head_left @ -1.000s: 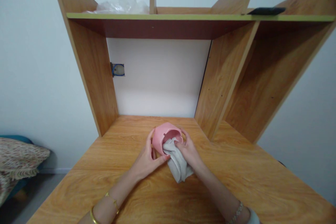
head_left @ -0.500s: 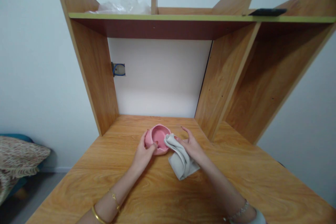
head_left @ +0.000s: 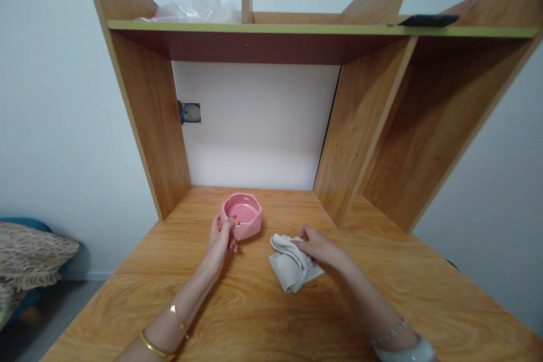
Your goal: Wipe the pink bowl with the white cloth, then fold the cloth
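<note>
My left hand [head_left: 220,237] grips a pink ashtray [head_left: 250,228] by its near left side, thumb over the rim and fingers below. The ashtray has an angular outer wall, a round hollow and notches in its rim; it is tilted slightly toward me. To the right, my right hand [head_left: 314,245] is closed on the upper right part of a crumpled light grey cloth [head_left: 291,268]. The cloth's lower part spreads on the wooden desktop [head_left: 237,311]. A gap separates cloth and ashtray. Some fingers of my right hand are hidden beneath it.
Wooden side panels [head_left: 150,124] and a divider [head_left: 369,124] rise from the desk. Overhead runs a shelf [head_left: 288,29] with a clear plastic bag [head_left: 199,8] and a flat black object [head_left: 429,20]. An open wall socket box [head_left: 190,113] shows wires. A fringed blanket [head_left: 34,251] lies at far left.
My left hand has moved the ashtray left and tilted it more toward me, away from the cloth. My right hand has lowered the cloth's upper end from the ashtray's rim toward the desk.
</note>
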Action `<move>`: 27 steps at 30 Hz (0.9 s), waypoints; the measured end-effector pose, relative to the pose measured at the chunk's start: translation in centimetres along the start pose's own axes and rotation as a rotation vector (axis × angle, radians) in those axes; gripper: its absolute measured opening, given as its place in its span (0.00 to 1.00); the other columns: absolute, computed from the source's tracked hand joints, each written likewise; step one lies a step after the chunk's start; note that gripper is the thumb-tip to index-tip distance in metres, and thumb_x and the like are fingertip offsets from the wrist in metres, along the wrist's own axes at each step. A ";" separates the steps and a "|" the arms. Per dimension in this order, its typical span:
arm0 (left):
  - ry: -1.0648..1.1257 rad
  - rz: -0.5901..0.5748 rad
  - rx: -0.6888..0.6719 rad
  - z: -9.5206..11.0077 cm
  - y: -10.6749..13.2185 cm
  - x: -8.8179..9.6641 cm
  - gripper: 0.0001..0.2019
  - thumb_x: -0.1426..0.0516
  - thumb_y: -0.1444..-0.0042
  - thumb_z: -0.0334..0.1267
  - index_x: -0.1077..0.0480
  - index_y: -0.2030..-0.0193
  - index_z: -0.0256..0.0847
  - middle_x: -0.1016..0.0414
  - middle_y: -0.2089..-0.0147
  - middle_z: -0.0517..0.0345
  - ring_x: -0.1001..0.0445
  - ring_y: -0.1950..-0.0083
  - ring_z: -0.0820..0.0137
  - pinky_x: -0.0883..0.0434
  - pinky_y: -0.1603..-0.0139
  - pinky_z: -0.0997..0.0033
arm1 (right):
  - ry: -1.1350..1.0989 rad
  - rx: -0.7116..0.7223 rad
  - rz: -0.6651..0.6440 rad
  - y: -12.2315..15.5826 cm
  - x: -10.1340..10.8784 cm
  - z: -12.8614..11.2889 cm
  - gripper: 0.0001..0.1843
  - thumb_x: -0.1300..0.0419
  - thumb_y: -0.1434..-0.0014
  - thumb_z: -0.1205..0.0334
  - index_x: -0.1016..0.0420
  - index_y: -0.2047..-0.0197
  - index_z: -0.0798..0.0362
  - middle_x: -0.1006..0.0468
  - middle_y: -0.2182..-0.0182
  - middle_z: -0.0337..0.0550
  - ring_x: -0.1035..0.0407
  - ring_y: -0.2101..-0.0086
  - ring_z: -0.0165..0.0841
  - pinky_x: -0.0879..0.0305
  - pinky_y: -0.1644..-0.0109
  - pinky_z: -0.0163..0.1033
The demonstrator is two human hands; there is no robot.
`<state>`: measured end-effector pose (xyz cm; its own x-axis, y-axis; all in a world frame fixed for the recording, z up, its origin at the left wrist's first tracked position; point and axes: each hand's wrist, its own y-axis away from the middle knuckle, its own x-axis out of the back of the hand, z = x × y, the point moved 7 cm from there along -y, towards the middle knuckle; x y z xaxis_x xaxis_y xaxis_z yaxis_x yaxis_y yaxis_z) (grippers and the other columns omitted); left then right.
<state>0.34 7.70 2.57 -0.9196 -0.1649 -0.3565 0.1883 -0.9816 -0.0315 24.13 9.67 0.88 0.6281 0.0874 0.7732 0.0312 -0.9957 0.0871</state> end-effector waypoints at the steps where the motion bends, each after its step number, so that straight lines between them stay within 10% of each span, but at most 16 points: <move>1: 0.000 0.003 -0.002 0.1 0.0 0.0 0.24 0.45 0.58 0.44 0.45 0.53 0.40 0.40 0.83 0.74 0.48 0.90 0.83 0.44 0.90 0.83 | -0.013 -0.005 -0.030 0.2 -0.7 -0.4 0.09 0.44 0.52 0.60 0.35 0.68 0.56 0.31 0.80 0.37 0.39 0.85 0.25 0.46 0.84 0.29; 6: -0.010 -0.014 -0.006 0.0 -0.1 0.2 0.25 0.46 0.57 0.46 0.46 0.52 0.40 0.42 0.84 0.74 0.47 0.89 0.82 0.43 0.89 0.82 | -0.101 0.037 -0.205 1.7 -4.3 -3.4 0.11 0.45 0.52 0.56 0.34 0.78 0.55 0.36 0.89 0.33 0.40 0.89 0.26 0.48 0.87 0.29; 11: -0.045 -0.049 -0.011 -0.3 0.2 -0.1 0.24 0.46 0.56 0.45 0.47 0.53 0.41 0.41 0.83 0.74 0.47 0.89 0.83 0.44 0.88 0.83 | -0.363 0.291 0.025 1.9 -2.4 -6.6 0.17 0.49 0.48 0.51 0.31 0.72 0.57 0.35 0.86 0.34 0.40 0.83 0.25 0.46 0.82 0.29; 16: -0.167 -0.193 -0.009 -0.7 1.2 -1.7 0.29 0.44 0.55 0.46 0.49 0.48 0.40 0.42 0.85 0.74 0.46 0.89 0.82 0.47 0.88 0.84 | -0.619 0.185 -0.021 1.9 -2.8 -6.9 0.33 0.56 0.47 0.44 0.48 0.45 0.59 0.38 0.90 0.27 0.48 0.91 0.25 0.53 0.89 0.28; 27: -0.413 -0.387 -0.228 0.1 1.9 -3.3 0.30 0.46 0.50 0.49 0.47 0.42 0.39 0.31 0.65 0.57 0.37 0.74 0.77 0.40 0.73 0.78 | -0.348 0.133 0.207 0.7 1.6 -3.5 0.20 0.59 0.48 0.64 0.31 0.58 0.60 0.43 0.95 0.28 0.44 0.91 0.26 0.50 0.86 0.29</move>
<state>3.69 6.32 3.79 -0.9852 0.1310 0.1107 -0.1589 -0.9401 -0.3016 22.42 9.22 4.37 0.8559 -0.1072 0.5059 -0.0370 -0.9885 -0.1469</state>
